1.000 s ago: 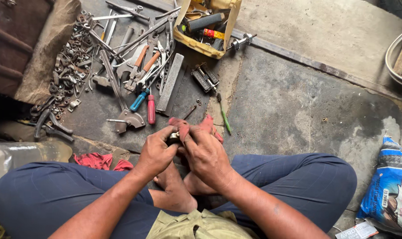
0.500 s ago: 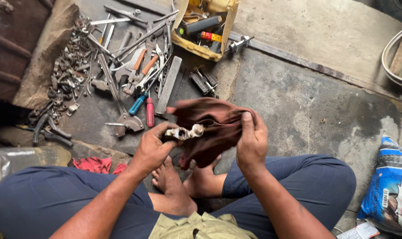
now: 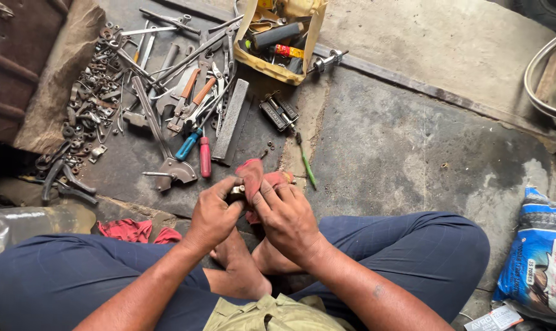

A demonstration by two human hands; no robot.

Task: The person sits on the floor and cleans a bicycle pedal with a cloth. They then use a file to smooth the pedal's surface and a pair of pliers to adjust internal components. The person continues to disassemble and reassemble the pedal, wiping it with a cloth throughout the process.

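I sit cross-legged on a concrete floor in blue trousers. My left hand [image 3: 213, 214] grips a small metal part [image 3: 237, 190], mostly hidden by the fingers. My right hand [image 3: 287, 217] presses a dirty red rag [image 3: 253, 171] around that part, the rag bunched between both hands. The two hands touch each other just above my bare feet. Only a sliver of the metal part shows between my left thumb and the rag.
Ahead on the left lie several hand tools [image 3: 192, 98]: pliers, screwdrivers, wrenches, a flat file [image 3: 230, 119], plus a pile of small nuts and fittings [image 3: 85, 116]. A yellow box of tools [image 3: 281, 43] stands beyond. Another red cloth [image 3: 131, 230] lies by my left knee, a printed sack [image 3: 538, 260] at right.
Half a second ago the rag hung spread between my hands with the metal part exposed. Now my right hand has come in and bunched the rag around the part.
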